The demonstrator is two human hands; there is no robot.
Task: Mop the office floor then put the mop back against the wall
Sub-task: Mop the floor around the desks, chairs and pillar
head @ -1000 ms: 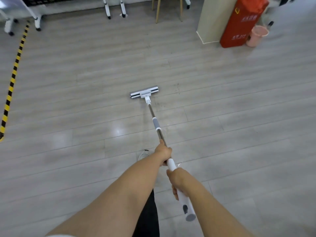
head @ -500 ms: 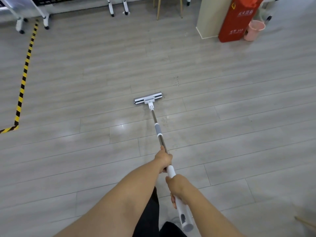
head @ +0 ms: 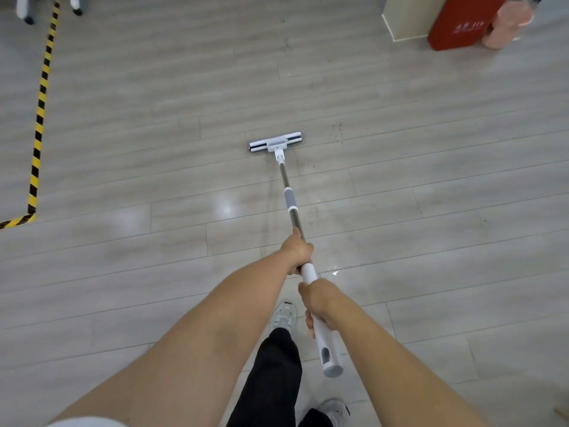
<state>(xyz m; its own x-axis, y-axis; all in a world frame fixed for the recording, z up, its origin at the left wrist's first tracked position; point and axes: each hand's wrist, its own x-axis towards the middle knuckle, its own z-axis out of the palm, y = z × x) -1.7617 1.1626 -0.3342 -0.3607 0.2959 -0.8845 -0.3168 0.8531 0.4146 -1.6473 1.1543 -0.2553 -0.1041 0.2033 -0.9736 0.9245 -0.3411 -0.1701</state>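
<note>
Grips both wrapped round your mop [head: 291,201], which reaches down to the floor [head: 431,186].
Your left grip [head: 297,251] clasps the metal shaft higher up; your right grip [head: 320,300] clasps the white end section just behind it. The mop head [head: 275,144] lies flat ahead of you, well right of the striped tape [head: 40,118].

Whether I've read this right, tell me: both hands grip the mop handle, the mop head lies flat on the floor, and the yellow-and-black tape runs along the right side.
Not quite. In the head view the yellow-and-black tape runs along the left side, not the right. The left hand and right hand grip the mop handle, and the mop head lies flat on the floor.
</note>
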